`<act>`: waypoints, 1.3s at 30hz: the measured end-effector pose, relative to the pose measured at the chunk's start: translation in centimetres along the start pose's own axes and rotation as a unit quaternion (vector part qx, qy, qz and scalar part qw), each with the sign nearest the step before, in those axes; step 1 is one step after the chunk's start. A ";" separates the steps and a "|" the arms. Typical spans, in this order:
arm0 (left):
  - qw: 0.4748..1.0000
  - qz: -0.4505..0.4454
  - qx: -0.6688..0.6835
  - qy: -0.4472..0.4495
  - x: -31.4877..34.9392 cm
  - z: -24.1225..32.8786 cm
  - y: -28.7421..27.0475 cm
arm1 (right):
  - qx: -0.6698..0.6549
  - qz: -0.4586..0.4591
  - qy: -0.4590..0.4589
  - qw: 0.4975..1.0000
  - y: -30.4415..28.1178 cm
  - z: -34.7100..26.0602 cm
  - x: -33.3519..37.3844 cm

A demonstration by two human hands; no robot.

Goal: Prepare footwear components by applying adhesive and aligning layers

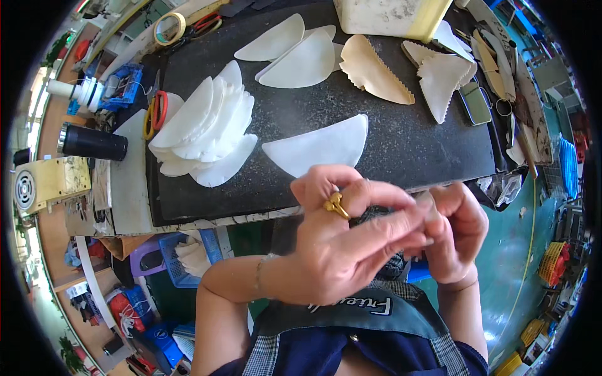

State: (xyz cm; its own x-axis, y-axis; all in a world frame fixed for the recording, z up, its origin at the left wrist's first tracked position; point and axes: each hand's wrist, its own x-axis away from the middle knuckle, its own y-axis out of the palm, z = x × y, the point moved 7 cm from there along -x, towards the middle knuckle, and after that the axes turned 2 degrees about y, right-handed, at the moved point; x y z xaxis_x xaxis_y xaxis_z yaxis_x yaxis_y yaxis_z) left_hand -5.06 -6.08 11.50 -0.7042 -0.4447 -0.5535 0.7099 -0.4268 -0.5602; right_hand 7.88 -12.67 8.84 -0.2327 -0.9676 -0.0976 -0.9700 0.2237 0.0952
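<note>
In the head view, the left hand (342,241) and the right hand (454,235) meet in front of the chest, just below the near edge of the dark tabletop (401,141). The fingers of both hands are curled and touch each other; if something is in their grip, I cannot tell. On the left hand sits 1 gold ring (336,204). Nearest on the tabletop lies 1 white half-round sheet (316,150), and a stack of white sheets (204,128) lies further left.

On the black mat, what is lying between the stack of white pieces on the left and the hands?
In the head view, one white half-round piece lies alone on the black mat, between the stack and the left hand.
</note>
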 end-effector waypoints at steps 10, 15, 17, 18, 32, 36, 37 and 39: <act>0.992 -0.047 0.103 -0.063 -2.0 -0.3 -1.1 | 0.154 -0.044 -0.168 0.973 1.1 -1.5 -0.1; 0.897 -0.009 0.367 -0.247 0.2 -6.0 -0.1 | -0.168 -0.024 0.003 0.985 0.6 2.9 -0.7; 0.638 0.100 0.682 -0.342 1.1 -8.0 1.5 | -0.342 -0.020 -0.058 0.938 0.0 3.9 -1.6; 0.638 0.099 0.684 -0.341 1.4 -9.1 1.7 | -0.429 0.001 -0.024 0.903 -0.5 4.4 -1.7; 0.920 -0.221 0.322 -0.010 2.0 -3.0 0.7 | -0.101 -0.073 0.194 0.973 -3.6 8.1 -0.3; 0.945 -0.175 0.273 -0.049 2.9 -5.7 -1.6 | -0.047 0.020 0.148 0.988 -2.1 6.7 -3.5; 0.943 -0.119 0.299 -0.083 3.1 -7.3 -3.0 | -0.043 0.022 0.131 0.990 -1.4 6.2 -4.3; 0.886 -0.014 0.383 -0.262 3.3 -11.1 -3.8 | 0.090 0.067 0.050 0.992 -0.7 5.2 -5.9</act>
State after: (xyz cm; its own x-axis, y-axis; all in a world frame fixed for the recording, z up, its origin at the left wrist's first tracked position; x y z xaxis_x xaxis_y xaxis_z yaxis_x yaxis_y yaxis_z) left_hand -10.21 2.78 4.98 -0.7618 -0.6437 -0.0723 0.6334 -0.7636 0.1251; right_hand 9.56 -6.46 4.22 -0.3602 -0.9329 0.0045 -0.9301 0.3588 -0.0785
